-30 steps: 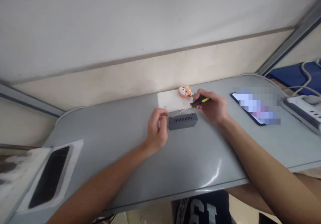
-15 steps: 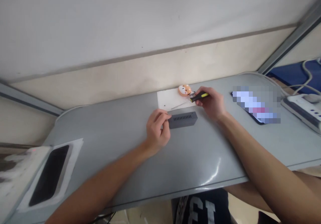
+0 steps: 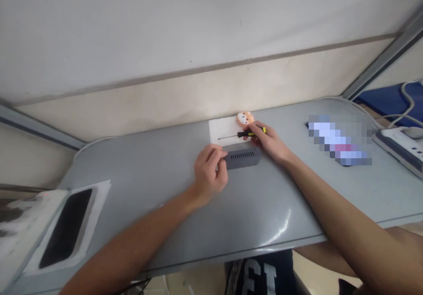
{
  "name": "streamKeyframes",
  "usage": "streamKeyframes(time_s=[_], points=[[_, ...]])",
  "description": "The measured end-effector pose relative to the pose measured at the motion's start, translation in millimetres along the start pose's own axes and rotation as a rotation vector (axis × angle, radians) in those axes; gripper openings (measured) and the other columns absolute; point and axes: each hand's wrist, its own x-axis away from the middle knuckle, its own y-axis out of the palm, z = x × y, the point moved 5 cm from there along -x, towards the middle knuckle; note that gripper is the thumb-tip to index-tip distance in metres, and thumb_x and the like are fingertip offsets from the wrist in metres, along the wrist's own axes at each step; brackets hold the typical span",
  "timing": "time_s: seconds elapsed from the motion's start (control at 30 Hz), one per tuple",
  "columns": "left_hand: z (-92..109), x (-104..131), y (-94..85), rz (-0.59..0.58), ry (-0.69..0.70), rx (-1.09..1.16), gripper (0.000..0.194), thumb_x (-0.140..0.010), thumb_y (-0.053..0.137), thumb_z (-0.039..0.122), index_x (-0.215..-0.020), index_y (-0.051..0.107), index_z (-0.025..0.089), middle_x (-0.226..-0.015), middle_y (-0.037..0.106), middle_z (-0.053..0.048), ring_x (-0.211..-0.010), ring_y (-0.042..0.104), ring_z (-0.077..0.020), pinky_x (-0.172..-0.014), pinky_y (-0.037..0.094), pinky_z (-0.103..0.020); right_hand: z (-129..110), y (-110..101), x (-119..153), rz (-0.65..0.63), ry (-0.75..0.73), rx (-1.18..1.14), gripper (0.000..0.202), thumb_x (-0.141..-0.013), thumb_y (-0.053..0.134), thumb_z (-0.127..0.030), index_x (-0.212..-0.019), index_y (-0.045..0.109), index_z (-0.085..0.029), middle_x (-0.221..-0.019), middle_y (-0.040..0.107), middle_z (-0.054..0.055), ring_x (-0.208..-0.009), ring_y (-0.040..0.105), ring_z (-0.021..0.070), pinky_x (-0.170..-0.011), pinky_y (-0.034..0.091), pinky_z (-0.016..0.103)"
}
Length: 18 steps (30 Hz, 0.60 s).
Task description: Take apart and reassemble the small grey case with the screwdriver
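A dark grey, slotted rectangular box [image 3: 243,159] lies on the table, with a small hole near the right end of its top. My left hand [image 3: 211,169] is closed at the box's left end, hiding that end; whether a smaller piece sits between the fingertips cannot be seen. Just behind the box, my right hand [image 3: 269,143] grips a black and yellow screwdriver [image 3: 246,133]. Its thin shaft points left, low over a white sheet [image 3: 216,127], and the tip meets a small dark speck there, too tiny to name.
An orange and white animal-faced case [image 3: 245,117] sits at the sheet's back edge. On the right are a phone with a blurred screen [image 3: 337,140] and a power strip [image 3: 401,147]. A dark phone [image 3: 68,229] rests on white paper at left. A wall [image 3: 165,96] bounds the back.
My right hand has moved left and slightly down, bringing the screwdriver tip left to the dark speck on the sheet. My left hand stays at the box's left end.
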Motion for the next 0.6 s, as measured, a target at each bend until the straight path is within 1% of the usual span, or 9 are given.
streamKeyframes(time_s=[0.07,0.13,0.2,0.27,0.33,0.4,0.43,0.5,0.6], points=[[-2,-1,0.4,-0.010,-0.057,0.067,0.023,-0.097,0.042,0.008,-0.093,0.059,0.022,-0.090,0.064,-0.004,-0.083,0.062,-0.0175,-0.075,0.051,-0.032,0,-2,-1,0.004,-0.003,-0.028,0.038,-0.096,0.063,-0.058,-0.098,0.073,-0.022,-0.084,0.072,0.003,-0.064,0.053,0.0128,-0.060,0.038,0.026],[-3,-2,-0.4,-0.011,-0.104,0.103,0.021,-0.100,0.041,0.011,-0.097,0.059,0.022,-0.092,0.064,-0.005,-0.083,0.061,-0.0173,-0.075,0.051,-0.032,1,-5,-4,0.020,-0.004,-0.104,0.037,-0.096,0.062,-0.057,-0.096,0.073,-0.021,-0.082,0.071,0.003,-0.063,0.051,0.0118,-0.059,0.039,0.025],[-2,-3,-2.0,-0.004,-0.103,0.096,0.019,-0.101,0.042,0.015,-0.103,0.060,0.021,-0.099,0.066,-0.007,-0.090,0.063,-0.0192,-0.081,0.052,-0.035,2,-11,-8,0.054,-0.012,-0.194,0.037,-0.096,0.062,-0.055,-0.091,0.073,-0.020,-0.078,0.070,0.004,-0.060,0.049,0.0113,-0.056,0.038,0.025],[4,-3,-1.3,-0.043,-0.035,0.064,0.018,-0.101,0.047,0.019,-0.112,0.061,0.020,-0.111,0.068,-0.011,-0.103,0.065,-0.0225,-0.092,0.051,-0.039,1,-21,-11,0.119,-0.035,-0.284,0.035,-0.094,0.064,-0.052,-0.084,0.072,-0.020,-0.072,0.067,0.004,-0.058,0.049,0.0115,-0.052,0.037,0.026],[11,-3,2.5,-0.132,0.059,0.025,0.022,-0.099,0.052,0.021,-0.119,0.061,0.020,-0.120,0.071,-0.011,-0.113,0.065,-0.0244,-0.099,0.048,-0.042,-1,-35,-14,0.212,-0.084,-0.367,0.032,-0.090,0.068,-0.050,-0.077,0.069,-0.020,-0.070,0.064,0.004,-0.057,0.052,0.0125,-0.049,0.037,0.027],[15,-2,5.5,-0.193,0.124,0.001,0.025,-0.097,0.054,0.017,-0.121,0.061,0.021,-0.119,0.074,-0.009,-0.113,0.067,-0.0235,-0.099,0.047,-0.040,-4,-48,-15,0.308,-0.145,-0.430,0.031,-0.085,0.072,-0.049,-0.072,0.066,-0.022,-0.072,0.062,0.004,-0.056,0.055,0.0137,-0.047,0.039,0.028],[16,-2,6.0,-0.201,0.130,-0.004,0.026,-0.097,0.054,0.015,-0.120,0.062,0.021,-0.117,0.075,-0.008,-0.111,0.067,-0.0228,-0.098,0.047,-0.040,-7,-54,-14,0.345,-0.170,-0.448,0.030,-0.084,0.072,-0.048,-0.070,0.064,-0.022,-0.073,0.062,0.004,-0.056,0.055,0.0140,-0.046,0.040,0.029],[13,-3,5.1,-0.182,0.095,-0.013,0.026,-0.095,0.052,0.012,-0.116,0.063,0.022,-0.113,0.076,-0.007,-0.107,0.068,-0.0224,-0.095,0.047,-0.039,-11,-62,-12,0.392,-0.198,-0.477,0.030,-0.081,0.072,-0.045,-0.067,0.061,-0.022,-0.072,0.060,0.004,-0.054,0.054,0.0141,-0.044,0.040,0.030],[6,-4,1.0,-0.108,-0.004,-0.043,0.025,-0.091,0.048,0.009,-0.107,0.063,0.022,-0.109,0.075,-0.007,-0.105,0.068,-0.0238,-0.094,0.047,-0.042,-18,-66,-9,0.391,-0.219,-0.499,0.031,-0.081,0.069,-0.043,-0.062,0.057,-0.022,-0.065,0.052,0.002,-0.053,0.051,0.0136,-0.041,0.036,0.030]])
